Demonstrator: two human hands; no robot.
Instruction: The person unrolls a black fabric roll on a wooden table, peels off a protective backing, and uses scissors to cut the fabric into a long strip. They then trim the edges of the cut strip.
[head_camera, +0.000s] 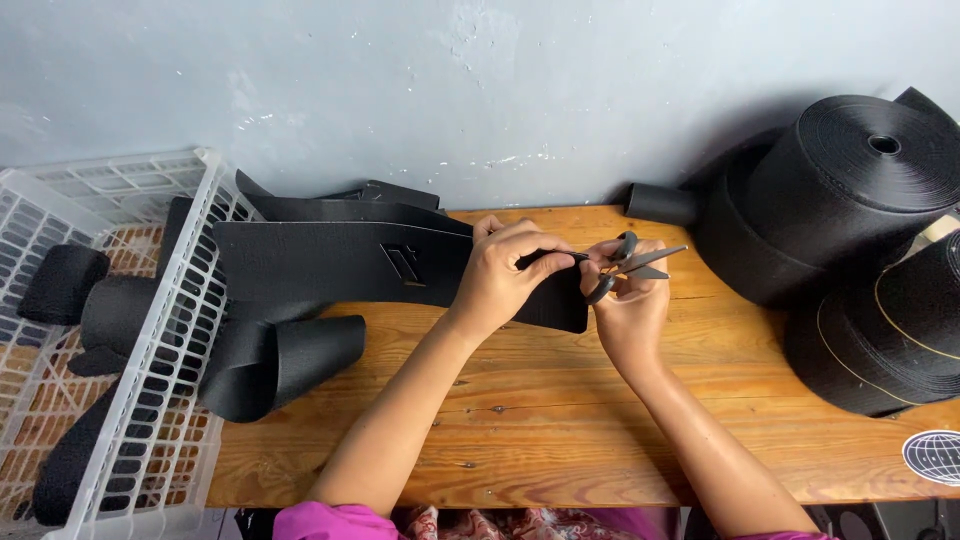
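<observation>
Black webbing strap (400, 262) lies flat along the far side of the wooden table (520, 420), long axis running left-right, its cut end right under my hands. My left hand (500, 280) pinches that end from above, fingers clenched on the strap edge. My right hand (630, 305) sits just right of it, fingers through the scissors (630, 262), whose blades look partly parted and point right, away from the strap end. So the strap lies left of the blades. White plastic basket (190, 300) holds more strap pieces at left; 2 big black rolls (850, 190) sit at right.
</observation>
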